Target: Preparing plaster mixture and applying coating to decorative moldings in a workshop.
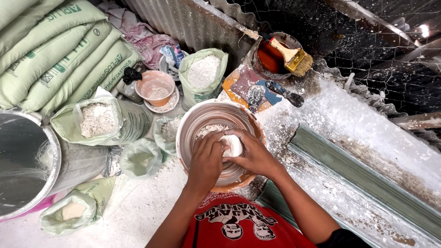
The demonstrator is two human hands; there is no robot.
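Head-camera view, looking down. At the centre of the frame both hands meet over a round, plaster-smeared basin [216, 124]: the left hand [206, 160] and the right hand [252, 154] are pressed together around a white lump [233, 145], clamping it from either side above the basin's lower rim. The lump looks soft and damp, like a plaster cake; judged from its surface it would be light, crumbly and rather slippery, best held cupped in both palms instead of pinched at an edge. A little white powder lies on the basin floor behind it. Left of centre, an open green sack [96, 120] holds broken white flakes; an upper-centre sack [203, 73] holds white powder; between them a small orange bowl [155, 87] carries white residue. At upper centre-right a dark pot of red-brown liquid [271, 57] bears a wide paintbrush [294, 57], with a scraper [285, 93] just below. A large metal tub [27, 160] fills the left edge; stacked green bags [55, 50] occupy the upper left. The white-dusted desk [349, 124] runs to the right.
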